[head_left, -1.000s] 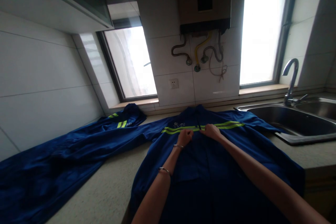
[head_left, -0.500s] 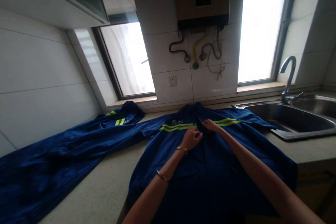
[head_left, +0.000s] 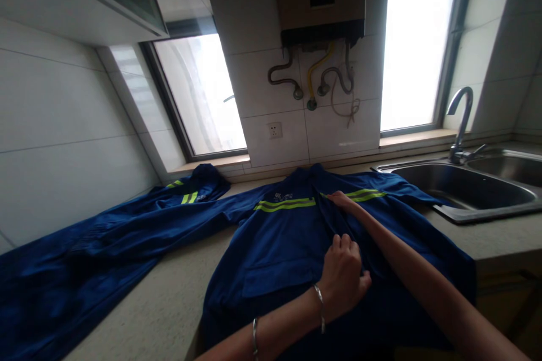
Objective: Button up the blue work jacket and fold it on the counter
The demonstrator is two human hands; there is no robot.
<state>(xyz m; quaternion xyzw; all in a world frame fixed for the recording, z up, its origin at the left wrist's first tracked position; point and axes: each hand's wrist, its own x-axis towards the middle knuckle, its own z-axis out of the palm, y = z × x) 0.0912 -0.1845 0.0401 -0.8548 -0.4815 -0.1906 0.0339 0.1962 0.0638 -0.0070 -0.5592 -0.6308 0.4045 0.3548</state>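
A dark blue work jacket [head_left: 275, 242] with yellow-green reflective stripes lies spread out, front up, its collar toward the wall. My right hand [head_left: 341, 202] pinches the edge of its front opening at the stripe. Lower down, my left hand [head_left: 344, 276] is closed on the front edge, its fingers curled and knuckles up; the cloth inside them is mostly hidden. Between the two hands the front edge is lifted into a fold. Two silver bangles circle my left wrist and forearm.
Another blue garment with matching stripes [head_left: 105, 242] lies along the counter [head_left: 169, 293] at left. On the right is a steel sink [head_left: 466, 211] with a tap [head_left: 461, 124]; one jacket sleeve reaches its rim. A water heater [head_left: 322, 0] hangs on the wall.
My left hand has moved from beside my right hand down the jacket's front opening, toward me. My right hand stays at the stripe. The front edge now stands in a fold.
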